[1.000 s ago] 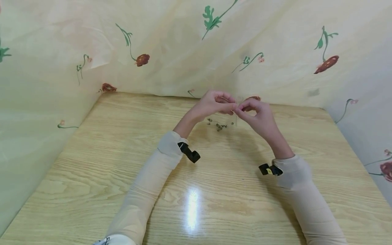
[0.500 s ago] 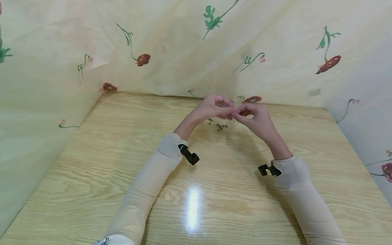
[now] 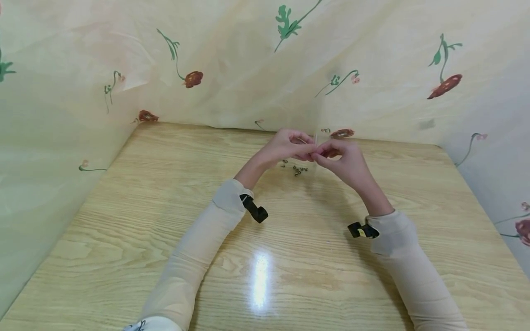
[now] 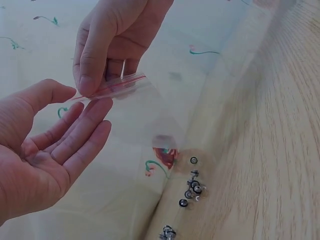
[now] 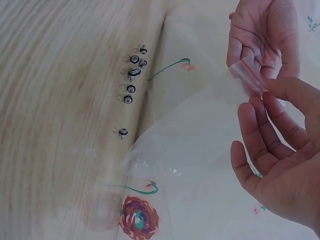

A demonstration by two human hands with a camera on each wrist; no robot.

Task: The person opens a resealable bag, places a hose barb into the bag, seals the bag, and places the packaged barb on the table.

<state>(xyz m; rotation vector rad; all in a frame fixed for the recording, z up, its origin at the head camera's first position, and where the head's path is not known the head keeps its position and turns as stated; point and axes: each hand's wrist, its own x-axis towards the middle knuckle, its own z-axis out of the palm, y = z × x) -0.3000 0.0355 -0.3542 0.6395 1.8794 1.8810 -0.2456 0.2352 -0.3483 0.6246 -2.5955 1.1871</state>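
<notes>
A clear zip-lock bag (image 4: 134, 86) with a red line along its mouth hangs between both hands over the back of the table. My right hand (image 3: 345, 158) pinches the bag's mouth between thumb and forefinger. At the other end of that edge, my left hand (image 3: 287, 146) holds the bag by thumb and fingertips, its remaining fingers loosely bent behind the film. In the right wrist view the film of the zip-lock bag (image 5: 200, 112) spreads down and left from the red line. Several small metal screws (image 3: 296, 171) with dark rings lie on the table below the hands.
The wood-grain table (image 3: 290, 257) reaches back to a pale flowered sheet (image 3: 232, 55) that hangs behind it and at both sides. Close to the sheet's lower edge, more screws (image 4: 167, 232) lie a little apart from the main cluster.
Both hands have come down slightly and a little left, still together at the bag's mouth. A strip of the bag now stands up above the fingers. The screws stay put.
</notes>
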